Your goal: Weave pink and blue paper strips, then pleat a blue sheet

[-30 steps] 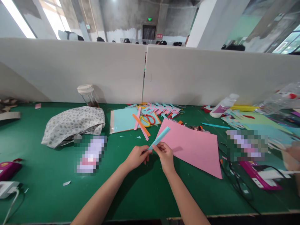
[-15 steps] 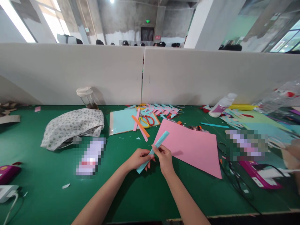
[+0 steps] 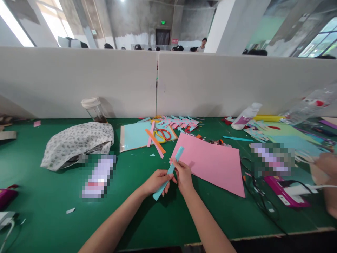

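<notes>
- Holding strip (image 3: 170,169) in both hands at mid-scene, over table (image 3: 131,225); can't tell how high.
- Runs diagonally on its long axis, near-left to far-right; looks roughly straight.
- Gripping with left hand (image 3: 159,181) from the left, at about mid-length: drawn narrow, thumb on top, fingers curled underneath.
- Pinching with right hand (image 3: 183,174) from the right, a little farther along: thumb and index close together at the edge. Can't tell how firmly.
- Sticks out past left fingers toward near-left, and past right fingertips toward far-right; shows both ends free.
- So sits right of left palm, left of right palm, bridging the gap between.
- Nearer to left hand over the near half, to right hand over the far half. Touches both, so needs no reach from either.
- Hinges, by my read, on that diagonal and on the short spacing between grips.
- Overlaps near-left part of sheet (image 3: 213,163) in view; can't tell if touching.
- Stays well apart from scissors (image 3: 166,135) and orange strip (image 3: 155,141), both farther and slightly left.
</notes>
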`<state>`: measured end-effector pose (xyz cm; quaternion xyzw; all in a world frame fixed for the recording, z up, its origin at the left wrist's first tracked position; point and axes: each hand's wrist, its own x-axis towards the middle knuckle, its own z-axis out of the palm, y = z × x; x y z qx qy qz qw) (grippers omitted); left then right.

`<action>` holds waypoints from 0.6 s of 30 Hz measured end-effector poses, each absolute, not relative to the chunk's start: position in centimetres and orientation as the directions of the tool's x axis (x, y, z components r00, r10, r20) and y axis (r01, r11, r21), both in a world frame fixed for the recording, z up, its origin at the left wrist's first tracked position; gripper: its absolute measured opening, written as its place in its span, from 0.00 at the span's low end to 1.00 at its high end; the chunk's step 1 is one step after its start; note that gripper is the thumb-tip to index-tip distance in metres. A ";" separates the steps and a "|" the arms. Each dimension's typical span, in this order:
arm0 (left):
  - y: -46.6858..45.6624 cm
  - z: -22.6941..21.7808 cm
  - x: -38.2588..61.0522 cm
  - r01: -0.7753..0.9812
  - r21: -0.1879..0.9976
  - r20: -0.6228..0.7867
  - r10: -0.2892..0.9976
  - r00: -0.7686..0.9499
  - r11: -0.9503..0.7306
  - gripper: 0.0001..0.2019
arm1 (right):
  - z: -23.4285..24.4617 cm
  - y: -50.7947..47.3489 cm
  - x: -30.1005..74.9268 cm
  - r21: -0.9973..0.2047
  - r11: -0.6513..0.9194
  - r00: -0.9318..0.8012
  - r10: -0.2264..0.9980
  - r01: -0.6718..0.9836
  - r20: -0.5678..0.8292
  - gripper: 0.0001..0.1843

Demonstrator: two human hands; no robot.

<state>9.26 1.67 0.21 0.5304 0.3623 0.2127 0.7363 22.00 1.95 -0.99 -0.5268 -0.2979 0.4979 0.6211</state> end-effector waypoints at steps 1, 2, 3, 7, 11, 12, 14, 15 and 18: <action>1.3 0.3 9.5 0.060 0.931 -0.313 0.703 0.639 0.360 0.25 | -0.9 2.0 22.1 -0.949 -0.053 0.335 0.929 -0.310 -0.161 0.17; 0.9 0.4 9.8 0.049 0.928 -0.317 0.710 0.628 0.370 0.25 | -0.9 2.1 22.2 -0.948 -0.048 0.348 0.923 -0.316 -0.163 0.17; 0.4 0.4 10.1 0.042 0.924 -0.322 0.714 0.622 0.379 0.25 | -0.8 2.1 22.3 -0.946 -0.037 0.369 0.916 -0.321 -0.161 0.17; -1.7 0.1 10.8 0.078 0.900 -0.372 0.661 0.652 0.429 0.26 | -0.6 2.5 23.3 -0.943 0.029 0.463 0.876 -0.332 -0.137 0.16; -2.0 0.0 10.5 0.101 0.930 -0.335 0.701 0.630 0.354 0.24 | -0.8 2.3 23.3 -0.952 0.059 0.478 0.873 -0.299 -0.096 0.15; -1.6 0.0 10.4 0.106 0.939 -0.320 0.713 0.624 0.328 0.23 | -0.9 2.2 23.0 -0.956 0.064 0.470 0.879 -0.285 -0.081 0.15; -0.6 0.2 10.4 0.125 0.952 -0.294 0.724 0.624 0.279 0.20 | -1.0 1.8 22.6 -0.963 0.062 0.439 0.896 -0.261 -0.061 0.14; 0.0 0.3 10.5 0.136 0.958 -0.280 0.730 0.623 0.252 0.19 | -1.1 1.7 22.3 -0.966 0.055 0.417 0.907 -0.252 -0.057 0.14; 1.7 0.7 10.6 0.188 0.969 -0.243 0.767 0.594 0.162 0.17 | -1.0 1.5 22.2 -0.970 0.044 0.369 0.928 -0.241 -0.049 0.15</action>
